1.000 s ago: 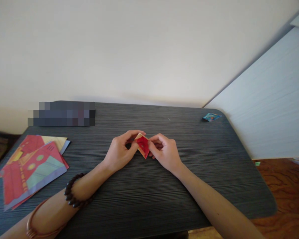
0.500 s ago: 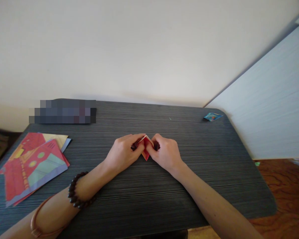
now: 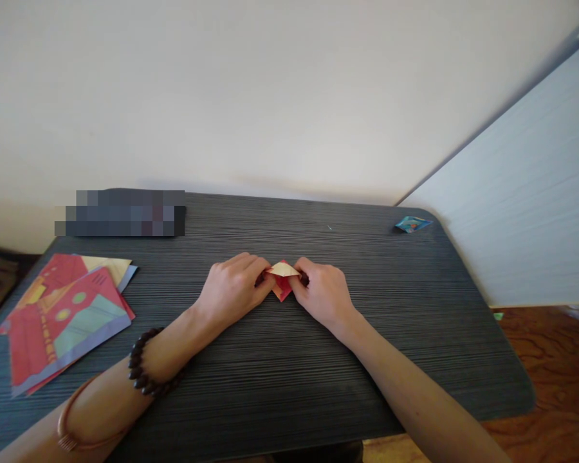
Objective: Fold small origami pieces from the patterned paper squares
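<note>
A small folded piece of origami paper (image 3: 283,287), red with a cream inner side, is held between my two hands over the middle of the dark table. My left hand (image 3: 236,281) pinches its left corner between thumb and fingers. On the opposite corner, my right hand (image 3: 324,290) is closed in the same way. A cream flap spreads across the upper part of the paper, and a red point faces toward me. Some fingertips are hidden behind the paper. A beaded bracelet and a copper-coloured bangle are on my left forearm.
Several red, patterned paper sheets (image 3: 72,315) lie overlapped on the table (image 3: 212,399) at the left. A pixelated dark object (image 3: 125,215) sits at the back left. A small blue folded paper (image 3: 413,224) rests near the back right corner. Behind the table rises a pale wall (image 3: 270,96).
My hands have moved slightly apart, pulling the paper's corners outward. Its upper part has gone from a narrow peak to a wide, flattened cream flap.
</note>
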### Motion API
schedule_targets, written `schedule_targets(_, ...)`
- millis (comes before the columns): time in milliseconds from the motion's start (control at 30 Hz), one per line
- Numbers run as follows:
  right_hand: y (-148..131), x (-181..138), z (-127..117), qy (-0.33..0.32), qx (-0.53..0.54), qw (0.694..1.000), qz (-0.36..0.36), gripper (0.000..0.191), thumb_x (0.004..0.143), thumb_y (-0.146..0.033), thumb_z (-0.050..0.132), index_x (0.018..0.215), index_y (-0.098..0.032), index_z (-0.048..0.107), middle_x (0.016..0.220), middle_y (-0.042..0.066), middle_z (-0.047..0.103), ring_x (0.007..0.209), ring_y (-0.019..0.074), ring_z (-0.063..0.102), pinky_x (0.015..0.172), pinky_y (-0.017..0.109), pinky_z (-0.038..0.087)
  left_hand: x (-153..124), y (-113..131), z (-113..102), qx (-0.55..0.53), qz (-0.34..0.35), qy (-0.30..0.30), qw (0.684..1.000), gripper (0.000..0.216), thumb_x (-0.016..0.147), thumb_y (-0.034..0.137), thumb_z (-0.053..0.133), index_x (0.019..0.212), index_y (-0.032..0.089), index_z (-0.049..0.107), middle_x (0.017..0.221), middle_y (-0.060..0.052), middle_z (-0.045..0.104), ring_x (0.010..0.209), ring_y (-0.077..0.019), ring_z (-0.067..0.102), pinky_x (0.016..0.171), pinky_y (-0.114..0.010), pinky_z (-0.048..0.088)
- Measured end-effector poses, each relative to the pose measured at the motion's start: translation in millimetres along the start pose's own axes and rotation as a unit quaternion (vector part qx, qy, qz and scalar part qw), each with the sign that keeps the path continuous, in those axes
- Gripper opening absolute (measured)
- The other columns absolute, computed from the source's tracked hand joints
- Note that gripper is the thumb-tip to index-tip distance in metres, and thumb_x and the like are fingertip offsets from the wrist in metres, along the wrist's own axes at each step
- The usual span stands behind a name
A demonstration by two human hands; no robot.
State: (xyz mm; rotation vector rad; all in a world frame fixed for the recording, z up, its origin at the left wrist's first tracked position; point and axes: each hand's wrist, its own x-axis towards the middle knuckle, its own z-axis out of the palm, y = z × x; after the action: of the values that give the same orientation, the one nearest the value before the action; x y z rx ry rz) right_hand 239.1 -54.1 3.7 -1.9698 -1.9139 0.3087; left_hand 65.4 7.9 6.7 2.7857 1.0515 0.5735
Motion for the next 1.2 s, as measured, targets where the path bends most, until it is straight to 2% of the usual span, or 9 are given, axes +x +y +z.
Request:
schedule_targets(167, -2.0, -3.0, 4.5, 0.021, 0.099, 0.995, -0.023, 0.009, 0.085, -0.027, 0.052, 0.084, -0.021, 0.058, 0.07, -0.002, 0.067, 0.059, 0.0113, 0.059, 0.057, 0.022, 0.037, 0.8, 1.0, 0.4, -0.079, -0.059, -0.03, 0.995, 0.019, 0.082, 0.025, 0.051, 0.092, 0.018, 0.065, 0.074, -0.002, 0.065, 0.065, -0.0141, 0.057, 0.062, -0.025, 0.042)
schedule_targets(300, -6.0, -4.8, 7.9, 0.028, 0.097, 0.994, -0.03, 0.012, 0.084, -0.03, 0.054, 0.078, -0.02, 0.058, 0.067, -0.003, 0.067, 0.056, 0.0103, 0.059, 0.056, 0.021, 0.036, 2.1, 3.6, 1.0, -0.054, -0.09, -0.081, 0.991, 0.019, 0.082, 0.03, 0.051, 0.073, 0.019, 0.063, 0.068, -0.002, 0.06, 0.062, -0.0151, 0.055, 0.058, -0.026, 0.037)
schedule_targets(400, -7.5, -5.2, 8.3, 0.034, 0.052, 0.998, -0.007, 0.015, 0.082, -0.032, 0.057, 0.073, -0.021, 0.057, 0.063, -0.004, 0.066, 0.054, 0.0114, 0.06, 0.053, 0.022, 0.033, 1.7, 4.9, 2.1, -0.016, -0.08, -0.079, 0.993, 0.026, 0.083, 0.032, 0.048, 0.063, 0.018, 0.057, 0.062, -0.003, 0.056, 0.058, -0.0149, 0.052, 0.054, -0.026, 0.032)
schedule_targets(667, -7.6, -5.5, 7.6, 0.042, 0.02, 0.999, 0.007, 0.023, 0.083, -0.039, 0.056, 0.069, -0.021, 0.055, 0.058, -0.004, 0.065, 0.053, 0.0128, 0.061, 0.051, 0.023, 0.029, -1.9, 4.1, 4.3, -0.037, -0.057, -0.047, 0.997, 0.027, 0.083, 0.031, 0.049, 0.061, 0.017, 0.055, 0.058, -0.002, 0.056, 0.053, -0.0129, 0.049, 0.053, -0.026, 0.03)
schedule_targets(800, -4.6, -4.8, 9.0, 0.054, 0.075, 0.996, -0.006, 0.018, 0.082, -0.038, 0.058, 0.077, -0.021, 0.055, 0.062, -0.004, 0.064, 0.052, 0.0115, 0.058, 0.052, 0.022, 0.034, -0.9, 1.9, 2.5, -0.147, -0.075, -0.051, 0.985, 0.018, 0.081, 0.024, 0.05, 0.073, 0.016, 0.064, 0.065, -0.002, 0.063, 0.057, -0.013, 0.054, 0.056, -0.025, 0.037)
schedule_targets(867, -1.4, -3.9, 9.5, 0.059, 0.143, 0.988, -0.019, 0.015, 0.081, -0.032, 0.059, 0.091, -0.023, 0.054, 0.067, -0.005, 0.065, 0.052, 0.0103, 0.057, 0.053, 0.022, 0.038, 1.9, 0.6, -0.3, -0.266, -0.132, -0.068, 0.952, 0.021, 0.083, 0.024, 0.05, 0.095, 0.018, 0.066, 0.074, -0.002, 0.068, 0.058, -0.0122, 0.057, 0.057, -0.024, 0.042)
schedule_targets(967, 3.7, -2.6, 9.1, 0.065, 0.237, 0.968, -0.058, 0.03, 0.082, -0.019, 0.055, 0.11, -0.025, 0.049, 0.069, -0.006, 0.063, 0.05, 0.0084, 0.056, 0.054, 0.021, 0.042, 8.1, -1.5, -5.7, -0.445, -0.23, -0.103, 0.859, 0.033, 0.088, 0.033, 0.048, 0.114, 0.016, 0.058, 0.079, -0.003, 0.07, 0.056, -0.0125, 0.061, 0.056, -0.024, 0.051)
schedule_targets(1067, 6.9, -2.2, 7.3, 0.06, 0.287, 0.951, -0.097, 0.032, 0.083, -0.016, 0.052, 0.113, -0.026, 0.05, 0.069, -0.006, 0.061, 0.048, 0.0069, 0.054, 0.052, 0.019, 0.044, 13.0, -3.1, -10.2, -0.549, -0.258, -0.11, 0.787, 0.038, 0.086, 0.037, 0.054, 0.114, 0.013, 0.057, 0.084, -0.005, 0.07, 0.069, -0.0163, 0.066, 0.062, -0.027, 0.057)
schedule_targets(1200, 7.1, -3.5, 6.6, 0.046, 0.328, 0.938, -0.1, 0.027, 0.086, -0.02, 0.052, 0.113, -0.025, 0.05, 0.065, -0.006, 0.062, 0.044, 0.0069, 0.054, 0.047, 0.019, 0.044, 13.0, -3.2, -11.5, -0.6, -0.269, -0.118, 0.744, 0.037, 0.086, 0.037, 0.055, 0.113, 0.012, 0.058, 0.094, -0.007, 0.068, 0.079, -0.0189, 0.067, 0.065, -0.03, 0.06)
